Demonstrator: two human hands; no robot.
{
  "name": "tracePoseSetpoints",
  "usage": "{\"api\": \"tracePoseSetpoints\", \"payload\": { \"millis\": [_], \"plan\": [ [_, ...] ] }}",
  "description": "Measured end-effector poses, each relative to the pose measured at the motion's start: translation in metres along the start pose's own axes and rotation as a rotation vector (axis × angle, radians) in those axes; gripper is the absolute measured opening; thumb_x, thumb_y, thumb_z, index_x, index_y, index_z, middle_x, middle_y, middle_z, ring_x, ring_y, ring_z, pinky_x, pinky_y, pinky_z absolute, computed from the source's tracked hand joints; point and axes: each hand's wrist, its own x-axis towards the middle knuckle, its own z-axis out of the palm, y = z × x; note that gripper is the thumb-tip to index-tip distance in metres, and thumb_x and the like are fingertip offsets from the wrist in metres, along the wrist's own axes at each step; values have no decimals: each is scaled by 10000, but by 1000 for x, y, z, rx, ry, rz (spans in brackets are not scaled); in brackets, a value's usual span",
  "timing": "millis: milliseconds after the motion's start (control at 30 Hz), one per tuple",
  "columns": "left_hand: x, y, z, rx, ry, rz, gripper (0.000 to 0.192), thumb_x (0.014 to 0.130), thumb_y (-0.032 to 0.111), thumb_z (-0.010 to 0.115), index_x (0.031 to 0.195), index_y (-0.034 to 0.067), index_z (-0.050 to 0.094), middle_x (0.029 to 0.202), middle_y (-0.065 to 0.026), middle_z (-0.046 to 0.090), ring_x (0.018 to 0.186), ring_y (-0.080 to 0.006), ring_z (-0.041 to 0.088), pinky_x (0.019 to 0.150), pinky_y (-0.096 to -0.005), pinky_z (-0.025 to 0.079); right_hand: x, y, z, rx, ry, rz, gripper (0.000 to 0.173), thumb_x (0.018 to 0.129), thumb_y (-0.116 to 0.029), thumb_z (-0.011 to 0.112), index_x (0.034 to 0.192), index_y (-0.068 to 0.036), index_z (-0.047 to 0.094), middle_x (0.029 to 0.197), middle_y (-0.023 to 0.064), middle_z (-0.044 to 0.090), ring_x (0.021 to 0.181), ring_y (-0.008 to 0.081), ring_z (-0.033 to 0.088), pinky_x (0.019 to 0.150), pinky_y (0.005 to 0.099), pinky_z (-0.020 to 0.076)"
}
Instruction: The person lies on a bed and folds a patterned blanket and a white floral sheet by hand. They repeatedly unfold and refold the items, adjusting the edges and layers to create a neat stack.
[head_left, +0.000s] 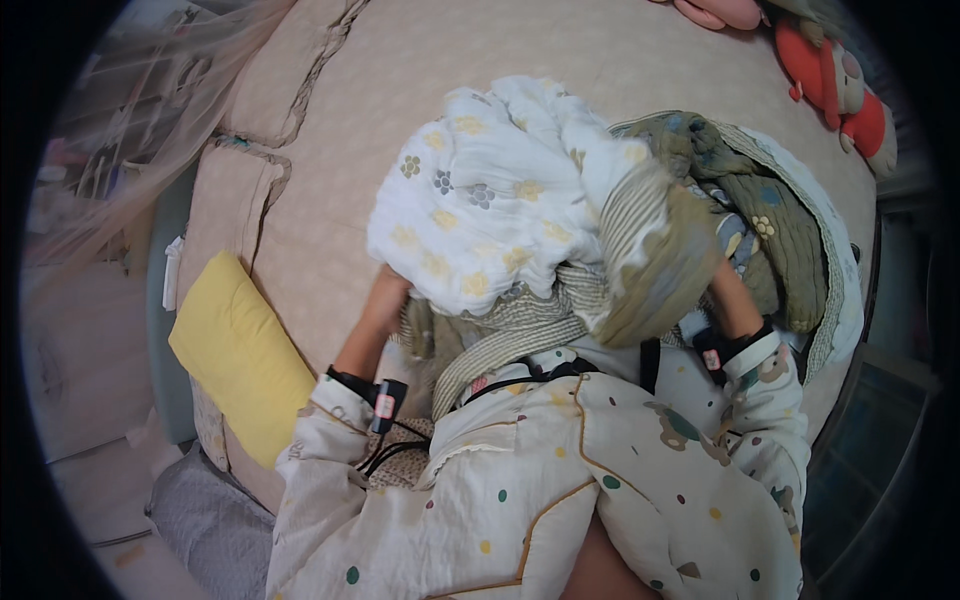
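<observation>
A bunched quilted blanket (480, 202) lies before me on the bed. One face is white with yellow and grey flowers. The other is olive green, and a striped border runs along the edge. My left hand (393, 291) grips the blanket at its near left edge, the fingers tucked under the white cloth. On the other side my right hand (718, 264) is at a raised olive fold (660, 262); it is blurred and partly covered, and seems to hold this fold. More of the olive side (780, 240) lies crumpled to the right.
A beige bed cover (337, 187) spreads under everything. To the left lie a yellow pillow (240, 352) and a grey cloth (210, 517). Sheer netting (195, 127) hangs at the upper left. Red plush toys (866, 127) sit at the far right edge. Black straps and cables are on my wrists.
</observation>
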Motion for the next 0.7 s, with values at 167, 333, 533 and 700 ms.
{"api": "tracePoseSetpoints", "payload": {
  "millis": [167,333,533,700],
  "plan": [
    [19,130,-11,-154,-102,120,304,755,115,540,1026,-18,508,965,-117,569,873,-200,560,781,-323,454,24,-27,-91,1240,-28,12,423,839,-208,438,1230,-63,363,1088,124,520,1028,266,481,877,351,374],
    [80,273,-14,-425,-665,266,303,859,155,387,1066,-46,480,1028,-174,545,933,-272,534,868,-383,414,48,-102,-189,1248,189,-429,538,831,-239,507,1256,-20,263,1225,129,380,1151,247,356,965,368,282],
    [136,260,-45,-400,201,523,431,874,307,386,1169,-8,404,1153,-155,475,1054,-300,456,927,-446,343,4,-93,-171,416,341,-392,585,809,-280,535,1281,-47,281,1249,88,387,1133,186,395,929,318,328],
    [149,154,-85,-89,341,74,601,767,424,547,1249,143,325,1191,-89,419,1116,-191,390,912,-452,270,-69,-59,-119,-90,-75,-126,633,696,-198,662,1243,-68,369,1110,94,493,898,153,520,811,296,412]
  ]
}}
